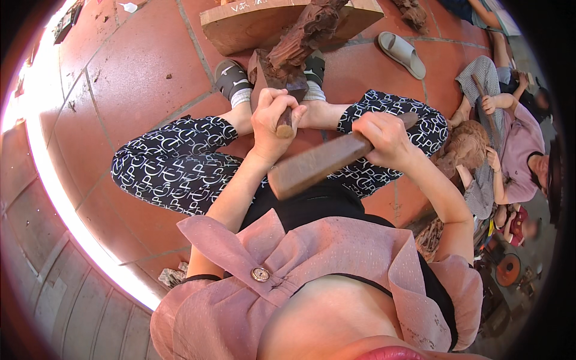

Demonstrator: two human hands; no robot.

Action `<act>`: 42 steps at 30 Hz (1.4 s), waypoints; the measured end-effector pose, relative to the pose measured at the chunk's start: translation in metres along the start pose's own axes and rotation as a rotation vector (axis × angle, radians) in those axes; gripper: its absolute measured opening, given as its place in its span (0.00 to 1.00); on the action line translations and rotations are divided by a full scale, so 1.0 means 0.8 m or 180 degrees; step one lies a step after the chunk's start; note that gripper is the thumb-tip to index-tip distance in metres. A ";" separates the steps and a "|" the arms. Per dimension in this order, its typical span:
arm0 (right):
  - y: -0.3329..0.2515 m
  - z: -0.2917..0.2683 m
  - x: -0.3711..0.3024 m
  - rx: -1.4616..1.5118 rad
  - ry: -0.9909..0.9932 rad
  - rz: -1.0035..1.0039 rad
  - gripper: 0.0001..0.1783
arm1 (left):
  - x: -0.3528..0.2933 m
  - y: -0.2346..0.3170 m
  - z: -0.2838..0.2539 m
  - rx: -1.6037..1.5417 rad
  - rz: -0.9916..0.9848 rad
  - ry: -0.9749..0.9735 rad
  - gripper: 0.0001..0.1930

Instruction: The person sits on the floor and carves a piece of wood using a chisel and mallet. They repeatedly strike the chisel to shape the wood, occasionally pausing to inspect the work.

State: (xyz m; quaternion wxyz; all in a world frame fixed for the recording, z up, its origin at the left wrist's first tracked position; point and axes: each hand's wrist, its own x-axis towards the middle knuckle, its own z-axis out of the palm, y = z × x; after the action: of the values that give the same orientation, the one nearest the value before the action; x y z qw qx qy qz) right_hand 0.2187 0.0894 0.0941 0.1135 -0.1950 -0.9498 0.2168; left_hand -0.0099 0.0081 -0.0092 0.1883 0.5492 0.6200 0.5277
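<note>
My left hand (pixel 271 117) is closed around a wooden-handled chisel (pixel 285 128), whose butt end points toward me. Its blade is hidden behind the fingers, close to a carved piece of dark reddish wood (pixel 306 37). That carving stands tilted between my feet, its blocky lower end nearest the left hand. In my right hand (pixel 383 141) is a wooden mallet (pixel 319 165), gripped by its narrow handle. The mallet's thick, squared head hangs over my lap, to the right of and nearer than the chisel's butt, apart from it.
Beyond my feet a thick wooden slab (pixel 240 35) lies behind the carving. A loose grey sandal (pixel 401 54) rests on the red tiles (pixel 141 72). At right, close by, a co-worker (pixel 519 144) holds a stick-like tool beside another wood carving (pixel 468 144). Wood chips lie scattered at left.
</note>
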 end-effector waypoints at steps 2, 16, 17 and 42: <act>-0.004 0.001 0.002 -0.0137 -0.0177 0.0520 0.23 | 0.002 -0.002 0.002 0.0000 -0.0009 0.0053 0.10; -0.034 0.002 0.009 -0.0025 -0.0226 0.0582 0.23 | 0.004 -0.016 -0.029 -0.0088 0.0118 -0.0437 0.09; -0.037 -0.001 0.011 0.0159 -0.0109 0.0347 0.23 | 0.003 -0.020 -0.026 -0.0074 0.0128 -0.0437 0.09; -0.023 -0.001 -0.010 0.0179 -0.0002 0.0363 0.24 | 0.014 0.000 -0.027 0.0021 0.0264 -0.0588 0.12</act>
State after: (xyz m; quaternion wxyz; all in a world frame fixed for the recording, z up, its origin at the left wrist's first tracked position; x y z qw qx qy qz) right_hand 0.2205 0.0711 0.1018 0.1061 -0.2456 -0.9307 0.2496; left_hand -0.0312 0.0081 0.0027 0.2209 0.6213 0.5785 0.4801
